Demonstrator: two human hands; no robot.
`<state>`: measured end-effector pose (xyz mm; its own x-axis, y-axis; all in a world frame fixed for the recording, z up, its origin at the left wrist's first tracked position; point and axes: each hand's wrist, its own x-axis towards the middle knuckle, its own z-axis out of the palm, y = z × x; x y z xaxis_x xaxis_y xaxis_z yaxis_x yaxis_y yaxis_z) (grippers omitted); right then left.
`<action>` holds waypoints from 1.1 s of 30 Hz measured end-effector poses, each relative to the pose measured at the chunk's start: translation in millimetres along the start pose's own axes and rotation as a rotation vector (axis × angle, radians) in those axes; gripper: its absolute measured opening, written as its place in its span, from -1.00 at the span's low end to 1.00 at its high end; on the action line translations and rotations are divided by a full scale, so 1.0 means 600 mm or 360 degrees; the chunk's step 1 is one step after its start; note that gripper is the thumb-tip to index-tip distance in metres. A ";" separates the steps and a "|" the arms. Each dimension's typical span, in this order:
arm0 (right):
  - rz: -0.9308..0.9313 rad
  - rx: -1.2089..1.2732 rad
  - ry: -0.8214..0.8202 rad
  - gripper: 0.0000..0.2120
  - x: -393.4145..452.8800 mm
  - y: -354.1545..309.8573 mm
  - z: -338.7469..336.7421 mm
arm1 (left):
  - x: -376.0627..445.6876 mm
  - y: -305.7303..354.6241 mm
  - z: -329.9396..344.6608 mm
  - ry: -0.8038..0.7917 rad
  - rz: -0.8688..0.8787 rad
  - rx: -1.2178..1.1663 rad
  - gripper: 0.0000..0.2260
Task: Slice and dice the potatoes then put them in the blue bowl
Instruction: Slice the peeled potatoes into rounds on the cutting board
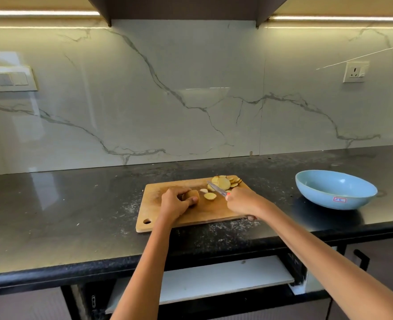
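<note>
A wooden cutting board (204, 211) lies on the black counter. My left hand (175, 203) grips a brown potato piece (192, 195) at the board's left middle. My right hand (242, 200) holds a knife (216, 188) by its handle, the blade pointing up-left over the board. Two or three loose slices (209, 196) lie between the hands. A pile of round potato slices (225, 182) sits at the board's far right corner. The blue bowl (336, 190) stands on the counter to the right of the board and looks empty.
The black counter (75, 204) is dusted with white specks around the board. A marble backsplash rises behind, with a wall socket (355, 71) at right and a switch panel (6, 79) at left. An open cabinet gap with a white shelf (214, 278) lies under the counter edge.
</note>
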<state>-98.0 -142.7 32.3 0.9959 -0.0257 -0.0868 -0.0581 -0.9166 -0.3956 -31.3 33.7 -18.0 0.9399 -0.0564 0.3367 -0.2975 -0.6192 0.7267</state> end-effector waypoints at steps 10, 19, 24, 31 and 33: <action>-0.0131 -0.0108 0.0026 -0.67 0.004 -0.057 0.044 | 0.005 -0.007 0.003 0.0019 0.0009 -0.0058 -0.57; -0.0150 -0.0133 0.0092 -0.80 0.003 -0.064 0.052 | 0.009 -0.008 0.004 0.0024 -0.0017 -0.0065 -0.57; -0.0135 -0.0127 0.0134 -0.90 -0.001 -0.066 0.056 | 0.010 -0.008 0.005 0.0016 -0.0020 -0.0056 -0.58; -0.0159 -0.0164 0.0188 -0.82 -0.004 -0.064 0.063 | 0.008 -0.007 0.005 0.0014 -0.0010 -0.0065 -0.59; -0.0156 -0.0173 0.0180 -0.86 -0.003 -0.064 0.063 | 0.009 -0.007 0.005 0.0007 -0.0010 -0.0066 -0.59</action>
<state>-100.1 -92.2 13.1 0.9982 0.0266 0.0532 0.0412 -0.9544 -0.2956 -24.5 33.5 -21.2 0.9410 -0.0492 0.3347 -0.2985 -0.5866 0.7529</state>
